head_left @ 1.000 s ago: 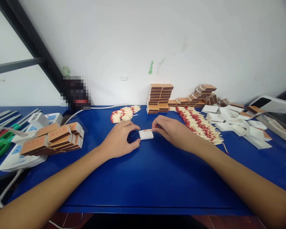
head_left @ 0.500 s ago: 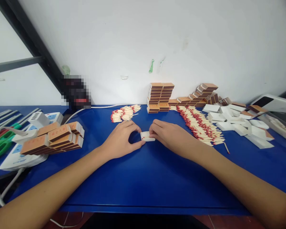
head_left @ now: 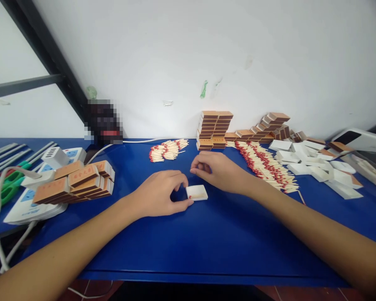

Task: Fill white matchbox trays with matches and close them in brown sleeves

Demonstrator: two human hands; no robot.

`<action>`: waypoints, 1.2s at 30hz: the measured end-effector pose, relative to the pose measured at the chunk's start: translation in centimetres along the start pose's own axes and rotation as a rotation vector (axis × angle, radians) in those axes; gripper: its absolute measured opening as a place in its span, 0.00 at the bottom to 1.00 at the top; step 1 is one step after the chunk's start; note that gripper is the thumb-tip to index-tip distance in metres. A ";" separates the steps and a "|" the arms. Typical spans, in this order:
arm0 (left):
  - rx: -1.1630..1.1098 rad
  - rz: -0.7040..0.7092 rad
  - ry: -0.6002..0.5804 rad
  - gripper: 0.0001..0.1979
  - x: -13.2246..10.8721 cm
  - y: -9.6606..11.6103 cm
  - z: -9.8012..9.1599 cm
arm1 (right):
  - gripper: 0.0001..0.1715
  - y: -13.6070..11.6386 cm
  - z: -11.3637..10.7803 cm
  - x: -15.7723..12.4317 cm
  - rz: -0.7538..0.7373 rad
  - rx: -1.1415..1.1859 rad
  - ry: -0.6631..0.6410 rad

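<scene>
A small white matchbox tray lies on the blue table, with a few red-headed matches along its near side. My left hand grips the tray's left end between thumb and forefinger. Just above and behind the tray, my right hand hovers with its fingers curled in and the thumb close to them; no match shows in it. Behind my left hand is a small heap of matches. To the right of my right hand spreads a bigger bank of matches, their red heads in rows.
Brown matchboxes stand in a tall stack by the wall, and more step down beside them. White empty trays are scattered at the right. At the left, matchboxes are piled by a power strip with cables and green-handled scissors.
My right hand has let go inside the tray and risen back from it. The tray, still in my left hand, sits slightly nearer to me. The camera view has shifted a little.
</scene>
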State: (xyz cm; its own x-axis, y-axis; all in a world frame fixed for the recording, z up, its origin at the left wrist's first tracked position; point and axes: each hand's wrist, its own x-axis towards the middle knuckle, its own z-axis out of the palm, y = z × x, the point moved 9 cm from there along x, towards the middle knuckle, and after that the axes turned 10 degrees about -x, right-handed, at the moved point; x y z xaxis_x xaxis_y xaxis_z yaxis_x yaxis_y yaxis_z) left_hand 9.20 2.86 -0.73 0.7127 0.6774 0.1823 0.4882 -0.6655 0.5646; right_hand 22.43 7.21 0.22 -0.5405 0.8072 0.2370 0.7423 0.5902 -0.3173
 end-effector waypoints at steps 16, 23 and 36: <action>0.071 0.051 -0.082 0.15 -0.5 0.8 0.9 | 0.09 -4.6 5.3 11.4 -0.118 -0.251 -0.071; 0.099 0.061 -0.083 0.14 -0.4 0.6 0.7 | 0.07 -3.6 4.7 9.2 -0.064 -0.270 -0.152; 0.122 -0.026 -0.046 0.15 -0.1 -0.3 0.1 | 0.12 3.2 0.5 -1.1 0.114 -0.104 -0.070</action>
State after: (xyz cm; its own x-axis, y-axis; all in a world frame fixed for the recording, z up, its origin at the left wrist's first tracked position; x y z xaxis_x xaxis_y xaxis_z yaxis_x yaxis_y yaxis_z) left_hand 9.04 2.97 -0.94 0.7203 0.6813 0.1301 0.5623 -0.6834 0.4656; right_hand 25.19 8.21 -1.46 -0.4738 0.8696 0.1388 0.8357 0.4937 -0.2405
